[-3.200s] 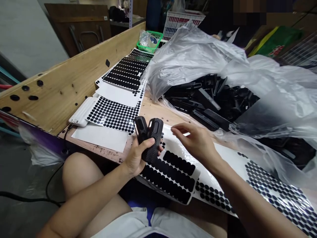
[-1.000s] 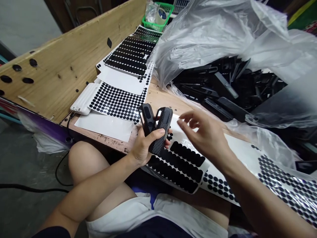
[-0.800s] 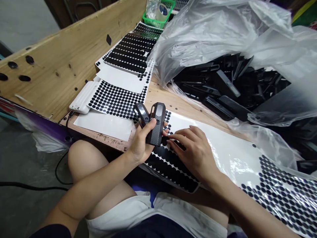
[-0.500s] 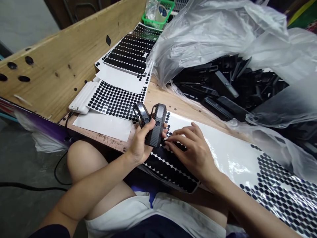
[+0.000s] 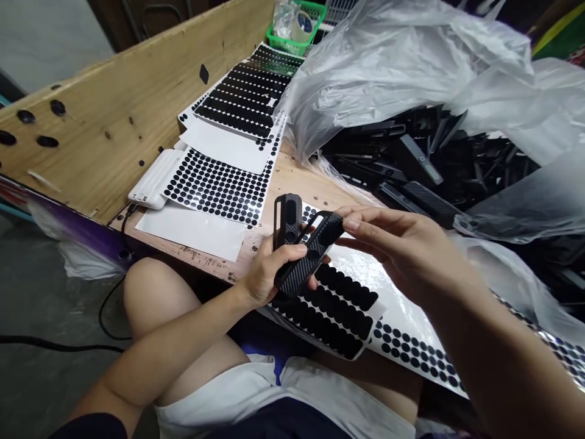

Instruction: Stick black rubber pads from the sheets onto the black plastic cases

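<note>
My left hand (image 5: 267, 268) is closed around two slim black plastic cases. The front case (image 5: 299, 268), with a carbon-fibre pattern, slants up to the right and crosses the rear case (image 5: 289, 219), which stands more upright. A dark oval area shows near the front case's upper end. My right hand (image 5: 388, 238) has thumb and forefinger together at that upper end, touching it; whatever lies between the fingertips is too small to make out. Below the cases is a sheet of black oval stickers (image 5: 340, 311), partly covered by them.
A plastic bag (image 5: 411, 55) full of similar black cases (image 5: 415, 158) lies at the right. Dotted sticker sheets (image 5: 219, 183) and a white power bank (image 5: 155, 180) sit at the left, beside a wooden side board (image 5: 123, 116). A green basket (image 5: 292, 46) stands at the back.
My right hand has moved from the oval sticker sheet up and right to the front case's end. The front case has tilted to the right, and the rear case has turned more upright.
</note>
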Motion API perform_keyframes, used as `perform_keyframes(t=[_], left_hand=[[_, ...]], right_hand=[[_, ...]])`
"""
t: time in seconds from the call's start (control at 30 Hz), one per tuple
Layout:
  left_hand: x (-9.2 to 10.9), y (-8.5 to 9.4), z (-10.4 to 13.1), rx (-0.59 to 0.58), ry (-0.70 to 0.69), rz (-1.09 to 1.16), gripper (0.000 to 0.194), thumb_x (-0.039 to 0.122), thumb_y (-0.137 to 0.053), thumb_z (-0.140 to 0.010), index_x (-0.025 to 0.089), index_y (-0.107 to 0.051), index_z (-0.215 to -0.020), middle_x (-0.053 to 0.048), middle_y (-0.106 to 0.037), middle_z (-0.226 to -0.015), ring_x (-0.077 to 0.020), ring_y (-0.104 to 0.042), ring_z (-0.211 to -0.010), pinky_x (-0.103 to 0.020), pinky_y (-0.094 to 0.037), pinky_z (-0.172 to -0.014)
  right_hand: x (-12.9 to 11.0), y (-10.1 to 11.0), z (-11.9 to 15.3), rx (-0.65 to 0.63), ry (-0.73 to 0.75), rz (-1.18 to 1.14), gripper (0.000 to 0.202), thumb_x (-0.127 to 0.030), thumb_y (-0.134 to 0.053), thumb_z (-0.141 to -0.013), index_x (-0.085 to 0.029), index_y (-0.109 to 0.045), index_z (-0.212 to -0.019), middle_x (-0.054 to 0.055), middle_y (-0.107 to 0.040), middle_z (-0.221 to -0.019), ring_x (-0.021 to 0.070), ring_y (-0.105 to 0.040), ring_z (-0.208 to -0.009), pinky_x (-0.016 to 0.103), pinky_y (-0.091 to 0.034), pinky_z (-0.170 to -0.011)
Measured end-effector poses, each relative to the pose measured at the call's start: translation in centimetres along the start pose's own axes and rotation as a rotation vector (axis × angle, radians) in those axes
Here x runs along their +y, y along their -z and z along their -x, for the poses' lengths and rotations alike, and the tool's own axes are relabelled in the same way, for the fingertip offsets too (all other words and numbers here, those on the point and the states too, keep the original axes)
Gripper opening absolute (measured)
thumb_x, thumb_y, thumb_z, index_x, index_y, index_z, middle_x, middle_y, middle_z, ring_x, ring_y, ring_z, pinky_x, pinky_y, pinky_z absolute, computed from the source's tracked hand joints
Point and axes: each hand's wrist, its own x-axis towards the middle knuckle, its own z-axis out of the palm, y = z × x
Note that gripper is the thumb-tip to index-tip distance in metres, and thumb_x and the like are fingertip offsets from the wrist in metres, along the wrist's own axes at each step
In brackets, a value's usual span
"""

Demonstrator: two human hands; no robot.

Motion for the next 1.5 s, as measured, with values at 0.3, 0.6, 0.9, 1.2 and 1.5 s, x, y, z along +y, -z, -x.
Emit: perform_keyframes(t=[0.3, 0.6, 0.9, 1.2, 1.5], left_hand=[[-0.03, -0.13, 0.06, 0.012, 0.005, 0.014, 0.039, 0.042, -0.073, -0.083, 0.014, -0.064, -0.109, -0.008, -0.075, -0.082, -0.0161, -0.068, -0.055, -0.028, -0.056, -0.058], [-0.16, -0.01, -0.03, 0.024, 0.005, 0.001, 0.037, 0.042, -0.073, -0.084, 0.014, -0.064, -0.106, -0.009, -0.076, -0.084, -0.0162, -0.069, -0.054, -0.028, -0.055, -0.056], [-0.15, 0.08, 0.09, 0.029, 0.021, 0.025, 0.044, 0.043, -0.075, -0.083, 0.015, -0.062, -0.113, -0.009, -0.076, -0.086, -0.0166, -0.069, -0.055, -0.028, -0.056, -0.056], [-0.32, 0.31, 0.0, 0.009, 0.006, 0.035, 0.045, 0.042, -0.075, -0.084, 0.012, -0.06, -0.114, -0.008, -0.075, -0.083, -0.0169, -0.07, -0.055, -0.028, -0.057, -0.057], [-0.15, 0.12, -0.03, 0.023, 0.026, 0.052, 0.045, 0.042, -0.076, -0.082, 0.013, -0.06, -0.113, -0.008, -0.075, -0.084, -0.016, -0.069, -0.055, -0.026, -0.056, -0.056]], right_hand=[[-0.25, -0.67, 0.41, 0.059, 0.059, 0.068, 0.038, -0.059, -0.095, -0.059, -0.026, -0.078, -0.071, 0.005, -0.078, -0.099, 0.0261, -0.07, -0.095, 0.044, -0.06, -0.089], [0.23, -0.33, 0.31, 0.053, 0.087, 0.137, 0.033, -0.057, -0.092, -0.067, -0.027, -0.08, -0.075, 0.005, -0.078, -0.107, 0.03, -0.07, -0.107, 0.048, -0.054, -0.1], [0.25, -0.46, 0.53, 0.091, 0.181, 0.244, 0.026, -0.053, -0.089, -0.073, -0.029, -0.081, -0.081, 0.003, -0.08, -0.1, 0.0276, -0.071, -0.104, 0.045, -0.051, -0.101], [-0.24, -0.56, 0.27, 0.05, 0.002, 0.052, 0.036, -0.058, -0.094, -0.061, -0.027, -0.081, -0.074, 0.006, -0.08, -0.104, 0.0256, -0.071, -0.097, 0.039, -0.059, -0.084], [0.37, -0.39, 0.19, 0.066, 0.074, 0.129, 0.034, -0.058, -0.092, -0.065, -0.027, -0.081, -0.075, 0.004, -0.08, -0.104, 0.0258, -0.07, -0.1, 0.039, -0.056, -0.087]])
